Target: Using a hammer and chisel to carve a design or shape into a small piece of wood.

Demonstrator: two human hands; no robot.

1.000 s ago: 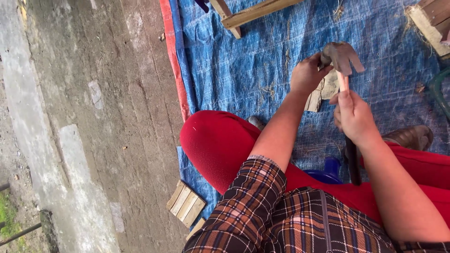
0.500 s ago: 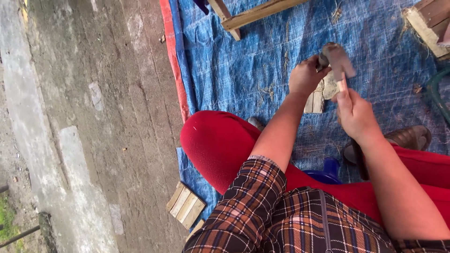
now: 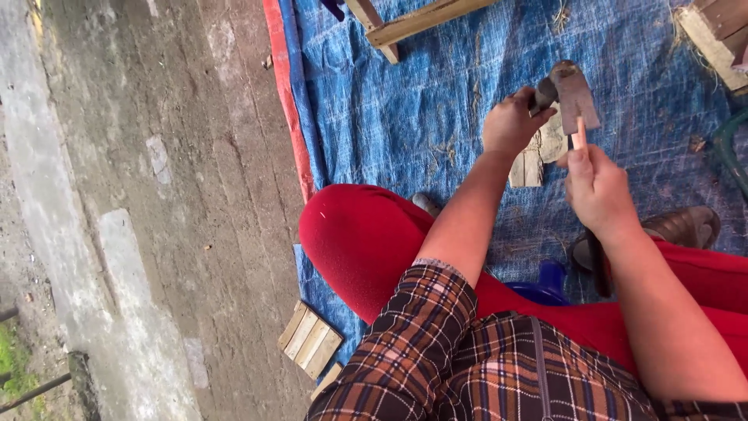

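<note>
Wood pieces [image 3: 534, 156] under blade [image 3: 575, 95], on blue tarp [image 3: 405, 117].

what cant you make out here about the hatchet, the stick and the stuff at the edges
Head view only:
- Hatchet: handle hidden inside the left hand.
- Thin stick: lower end hidden by the right hand.
- Small wood pieces: partly behind both hands.
- Wooden frame: cut off by the right edge.
- Blue object: mostly behind the red trouser leg.

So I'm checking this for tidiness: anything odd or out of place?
Bits of straw litter the blue tarp, and a small slat bundle lies off it on the concrete. Nothing looks damaged.
</note>
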